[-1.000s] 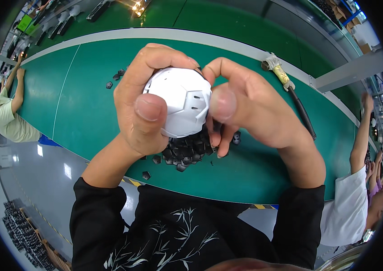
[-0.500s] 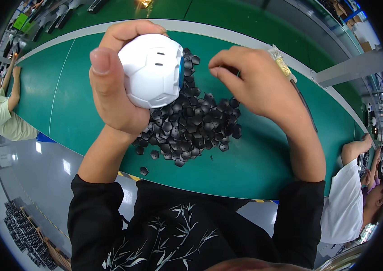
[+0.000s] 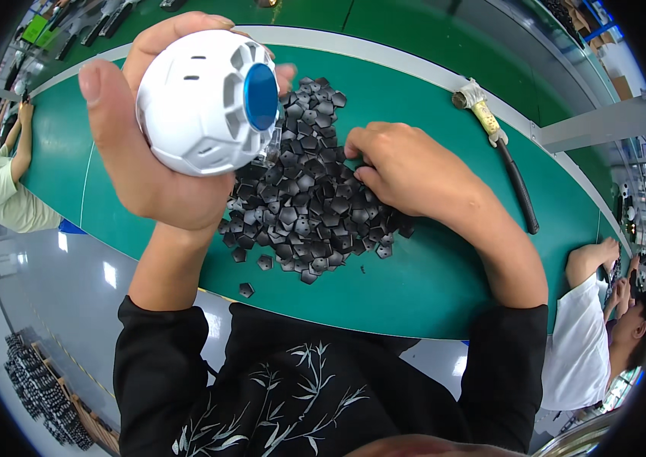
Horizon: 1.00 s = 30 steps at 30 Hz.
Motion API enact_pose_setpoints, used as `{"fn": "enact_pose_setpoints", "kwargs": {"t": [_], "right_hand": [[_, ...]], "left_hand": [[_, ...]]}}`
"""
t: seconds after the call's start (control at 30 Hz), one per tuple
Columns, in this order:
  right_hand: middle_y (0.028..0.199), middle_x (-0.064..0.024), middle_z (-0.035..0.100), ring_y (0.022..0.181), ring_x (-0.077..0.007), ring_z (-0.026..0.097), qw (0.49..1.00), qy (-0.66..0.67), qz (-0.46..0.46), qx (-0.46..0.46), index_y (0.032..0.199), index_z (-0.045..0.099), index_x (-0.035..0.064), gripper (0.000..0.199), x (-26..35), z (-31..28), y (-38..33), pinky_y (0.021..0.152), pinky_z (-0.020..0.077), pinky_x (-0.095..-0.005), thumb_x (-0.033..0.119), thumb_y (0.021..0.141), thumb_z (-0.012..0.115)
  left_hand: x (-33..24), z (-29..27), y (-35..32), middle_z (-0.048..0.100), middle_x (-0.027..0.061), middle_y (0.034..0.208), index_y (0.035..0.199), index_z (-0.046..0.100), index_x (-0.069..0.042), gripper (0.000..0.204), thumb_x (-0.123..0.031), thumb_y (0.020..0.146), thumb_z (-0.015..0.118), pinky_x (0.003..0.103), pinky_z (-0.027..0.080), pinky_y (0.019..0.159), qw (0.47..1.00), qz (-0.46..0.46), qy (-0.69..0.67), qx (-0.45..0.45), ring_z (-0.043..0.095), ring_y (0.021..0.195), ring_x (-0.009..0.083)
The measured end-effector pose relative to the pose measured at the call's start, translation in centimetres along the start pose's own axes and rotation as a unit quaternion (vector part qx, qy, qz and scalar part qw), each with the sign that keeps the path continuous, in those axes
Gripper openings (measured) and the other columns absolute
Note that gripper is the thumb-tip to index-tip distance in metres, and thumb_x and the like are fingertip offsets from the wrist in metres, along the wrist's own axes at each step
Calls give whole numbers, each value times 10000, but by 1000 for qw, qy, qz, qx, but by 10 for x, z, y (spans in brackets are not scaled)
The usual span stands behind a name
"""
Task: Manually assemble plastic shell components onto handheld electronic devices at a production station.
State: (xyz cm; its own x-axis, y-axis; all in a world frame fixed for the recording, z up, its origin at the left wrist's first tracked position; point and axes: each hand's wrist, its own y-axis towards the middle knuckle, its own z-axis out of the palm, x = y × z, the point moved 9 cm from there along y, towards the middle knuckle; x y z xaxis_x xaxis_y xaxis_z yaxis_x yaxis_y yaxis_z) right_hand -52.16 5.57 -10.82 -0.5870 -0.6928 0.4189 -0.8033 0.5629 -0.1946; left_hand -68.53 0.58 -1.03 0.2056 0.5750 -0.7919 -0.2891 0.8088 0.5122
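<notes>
My left hand (image 3: pixel 129 152) is raised over the table and wrapped round a white ball (image 3: pixel 186 114). The ball has moulded panels, small slots and a round blue disc (image 3: pixel 261 97) now facing right. My right hand (image 3: pixel 406 167) is at the right side of a heap of black pentagon-shaped pieces (image 3: pixel 315 206). Its fingers are bent, with thumb and forefinger apart over the pieces; the other fingertips are partly hidden. Some clear plastic (image 3: pixel 269 148) shows below the ball, partly covered by it.
A hammer (image 3: pixel 517 179) with a black grip and yellow-wrapped neck lies on the green table (image 3: pixel 445 282), right of my right hand. One black piece (image 3: pixel 247 290) lies apart near the front edge. Co-workers sit at both ends, one in a white sleeve (image 3: pixel 578 343) at right.
My left hand has moved left and turned the ball, so the blue disc shows fully. My right hand has come down and closer to the heap, uncovering the hammer.
</notes>
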Motion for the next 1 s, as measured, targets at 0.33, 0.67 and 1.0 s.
{"fn": "enact_pose_setpoints", "kwargs": {"t": [0.33, 0.67, 1.0], "right_hand": [[844, -64, 642, 666, -127, 573, 958, 281, -24, -49, 1049, 690, -1, 193, 13, -64, -14, 596, 476, -240, 30, 862, 653], [788, -75, 612, 637, -107, 544, 773, 612, -32, -163, 1082, 673, -50, 213, 9, -90, -33, 547, 454, -198, 8, 881, 635], [831, -102, 630, 634, -126, 548, 780, 603, -79, -151, 1026, 668, -52, 160, 35, -97, -52, 544, 464, -208, 4, 880, 632]], "left_hand": [[56, 35, -31, 632, 218, 920, 1164, 585, 5, 633, -525, 1019, 271, 384, 502, 489, 884, -357, -298, -37, 582, 528, 236], [72, 62, -56, 645, 176, 715, 934, 623, 30, 675, -572, 985, 322, 361, 511, 442, 872, -415, -257, -30, 575, 442, 248], [61, 68, -57, 643, 179, 736, 988, 604, 36, 667, -567, 985, 320, 349, 516, 460, 896, -376, -235, -2, 592, 469, 252]]}}
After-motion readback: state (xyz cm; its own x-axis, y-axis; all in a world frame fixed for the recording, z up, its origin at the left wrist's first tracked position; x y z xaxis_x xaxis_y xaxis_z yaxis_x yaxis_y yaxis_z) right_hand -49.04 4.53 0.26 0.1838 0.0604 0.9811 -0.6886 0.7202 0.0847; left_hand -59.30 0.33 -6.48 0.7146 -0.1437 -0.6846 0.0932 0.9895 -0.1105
